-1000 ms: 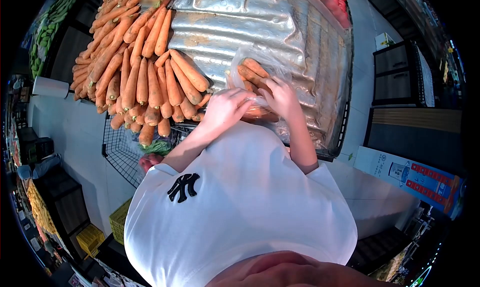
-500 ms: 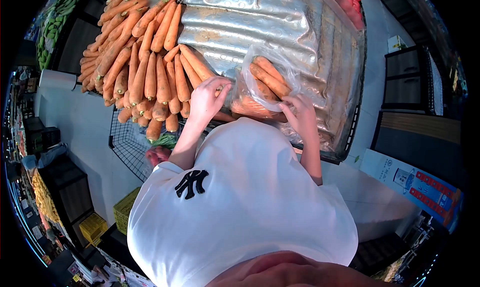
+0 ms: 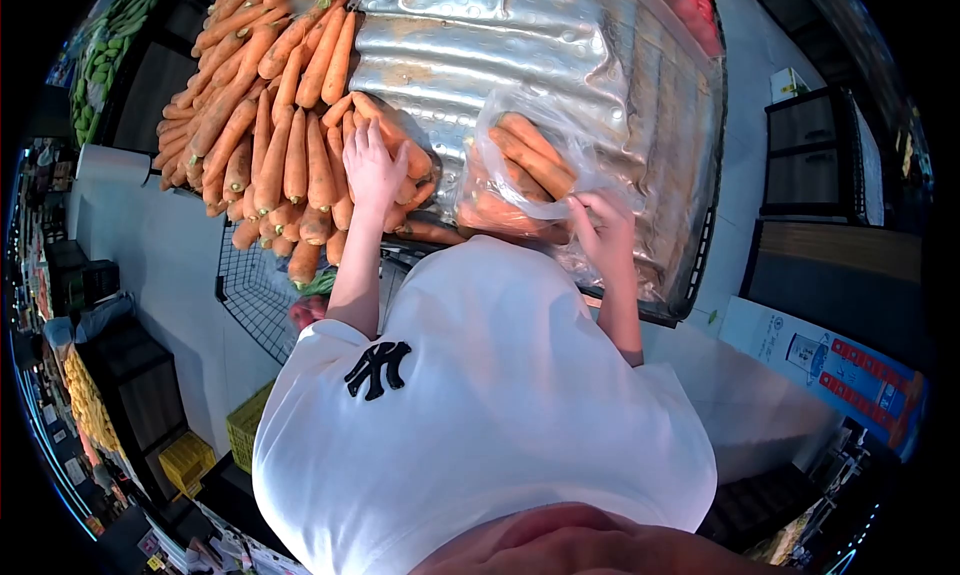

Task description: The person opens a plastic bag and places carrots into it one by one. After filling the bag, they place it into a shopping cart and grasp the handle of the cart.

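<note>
Over the right side of the carrot pile (image 3: 265, 145), my left hand (image 3: 373, 175) is stretched out, fingers apart, lying on or just above some carrots (image 3: 410, 160). It grips nothing that I can see. My right hand (image 3: 605, 227) pinches the rim of a clear plastic bag (image 3: 480, 155) at its right side. Several carrots (image 3: 535, 160) lie inside the bag, some showing through its mouth and others through the film. The bag rests on the silvery, ridged display surface (image 3: 480, 65).
A wire shopping cart (image 3: 250, 285) with produce stands below the pile at the left. Red produce (image 3: 690, 5) lies behind a clear divider at the upper right. The display's black edge (image 3: 708, 245) runs down the right. Yellow crates (image 3: 188, 459) sit at lower left.
My left hand has moved left and up from beside the bag onto the carrots, its fingers spreading. My right hand stays at the bag's rim.
</note>
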Available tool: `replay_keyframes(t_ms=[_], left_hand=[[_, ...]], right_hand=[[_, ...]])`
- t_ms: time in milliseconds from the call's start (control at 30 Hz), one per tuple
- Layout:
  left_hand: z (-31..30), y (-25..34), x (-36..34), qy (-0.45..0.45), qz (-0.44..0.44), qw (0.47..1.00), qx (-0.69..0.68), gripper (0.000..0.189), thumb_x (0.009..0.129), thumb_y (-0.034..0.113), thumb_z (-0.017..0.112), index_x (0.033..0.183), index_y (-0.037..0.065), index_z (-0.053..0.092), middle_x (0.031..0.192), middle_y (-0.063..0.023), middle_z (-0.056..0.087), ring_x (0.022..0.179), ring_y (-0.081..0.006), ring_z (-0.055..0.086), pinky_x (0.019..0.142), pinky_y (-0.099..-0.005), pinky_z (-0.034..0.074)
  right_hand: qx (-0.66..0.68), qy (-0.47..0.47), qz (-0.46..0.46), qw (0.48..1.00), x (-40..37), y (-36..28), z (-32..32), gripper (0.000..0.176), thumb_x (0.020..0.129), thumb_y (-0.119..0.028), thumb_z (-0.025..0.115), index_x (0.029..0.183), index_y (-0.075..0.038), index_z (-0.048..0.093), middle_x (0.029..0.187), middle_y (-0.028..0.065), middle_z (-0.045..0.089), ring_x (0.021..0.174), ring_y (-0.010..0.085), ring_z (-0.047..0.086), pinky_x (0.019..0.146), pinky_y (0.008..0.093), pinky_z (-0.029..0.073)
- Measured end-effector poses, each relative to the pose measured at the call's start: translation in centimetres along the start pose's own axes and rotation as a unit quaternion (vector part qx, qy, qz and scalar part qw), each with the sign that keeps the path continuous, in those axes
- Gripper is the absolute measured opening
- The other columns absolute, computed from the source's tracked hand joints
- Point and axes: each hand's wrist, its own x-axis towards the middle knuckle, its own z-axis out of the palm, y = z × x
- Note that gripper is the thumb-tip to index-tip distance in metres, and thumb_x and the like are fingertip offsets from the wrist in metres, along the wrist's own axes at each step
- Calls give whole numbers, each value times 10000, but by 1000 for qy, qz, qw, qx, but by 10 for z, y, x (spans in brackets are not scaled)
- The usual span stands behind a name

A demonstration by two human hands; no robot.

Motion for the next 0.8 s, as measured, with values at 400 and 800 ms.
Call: replay_keyframes(t_ms=[400,800], left_hand=[[54,7,21,-22,-68,997,-33,890,842,257,674,1534,-54,207,1510,-408,243,1453,-521,201,1192,-569,168],[21,22,19,-8,-180,883,-433,1005,801,130,800,1548,-52,153,1551,-296,309,1417,-371,385,1157,-398,344]], right_hand=[[-8,-3,9,1000,-14,5,-5,62,880,-52,710,879,8,696,781,127,670,708,258,633,666,335,484],[16,-28,29,999,-15,-4,0,102,881,-97,720,878,3,703,770,131,666,708,278,632,671,352,487]])
